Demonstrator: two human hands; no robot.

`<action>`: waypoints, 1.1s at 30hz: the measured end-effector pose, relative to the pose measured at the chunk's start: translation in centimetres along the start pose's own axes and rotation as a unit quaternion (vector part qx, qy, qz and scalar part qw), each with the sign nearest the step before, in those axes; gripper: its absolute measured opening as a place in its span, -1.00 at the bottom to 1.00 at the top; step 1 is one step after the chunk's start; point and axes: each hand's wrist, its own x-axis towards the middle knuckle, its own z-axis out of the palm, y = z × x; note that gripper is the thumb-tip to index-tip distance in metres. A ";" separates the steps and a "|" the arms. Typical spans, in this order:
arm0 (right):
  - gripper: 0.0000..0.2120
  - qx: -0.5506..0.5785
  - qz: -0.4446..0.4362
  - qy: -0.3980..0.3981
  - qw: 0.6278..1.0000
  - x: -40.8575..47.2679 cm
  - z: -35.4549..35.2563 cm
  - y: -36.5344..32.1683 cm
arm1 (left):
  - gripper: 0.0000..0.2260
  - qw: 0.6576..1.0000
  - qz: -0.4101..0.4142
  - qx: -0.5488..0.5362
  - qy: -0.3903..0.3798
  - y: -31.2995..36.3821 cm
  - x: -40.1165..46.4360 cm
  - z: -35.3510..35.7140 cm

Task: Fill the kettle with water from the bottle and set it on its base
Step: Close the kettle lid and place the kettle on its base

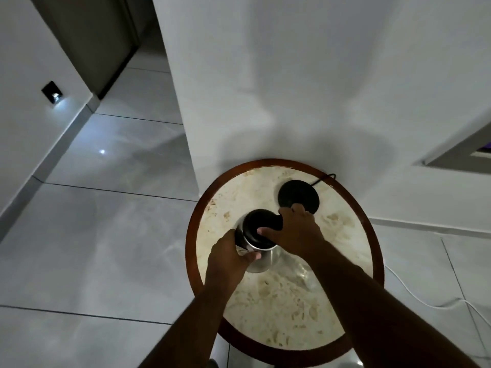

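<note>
Steel and black plastic make up the kettle (256, 243), which stands on the round marble-topped worktop (281, 301) a little left of centre, just in front of its base (298, 196). That base is a flat black disc near the wall, its cord (325, 178) trailing off over the wooden rim, and nothing sits on it, so the kettle has yet to go home.

Both hands are on the kettle. The left hand (229, 257) is cupped around the metal body, fingers curled round the far side and the thumb pressed on the near side, which looks to me like a steadying hold so the vessel won't turn or slide. The right hand (295, 229) is closed over the black handle on the kettle's right, with the thumb (265, 231) stretched across onto the black lid (261, 225). I'd guess the thumb is there to work the lid catch or press the lid, but I can't tell from here whether the lid is latched or whether there's water inside.

No bottle is anywhere I can see; something pale is pinched under the left hand, too dim to name. The room is poorly lit, and the tiled floor (111, 235) shines around the table.
</note>
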 end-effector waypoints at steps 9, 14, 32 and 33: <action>-0.19 -0.084 -0.066 -0.060 0.993 1.9 -1.1 0.8 | -0.36 0.999 0.042 -0.027 -0.008 -0.4 0.0 0.5; -0.54 -0.085 -0.134 -0.127 0.979 3.5 -2.4 3.4 | -0.18 0.997 0.076 0.015 -0.005 -1.0 1.1 2.1; -0.81 -0.102 -0.122 0.007 0.987 10.3 -13.6 13.2 | -0.29 0.976 0.193 0.089 -0.037 14.0 10.2 8.1; -0.85 -0.103 -0.114 0.012 0.988 10.7 -13.6 13.6 | -0.28 0.974 0.199 0.096 -0.043 14.2 10.7 8.5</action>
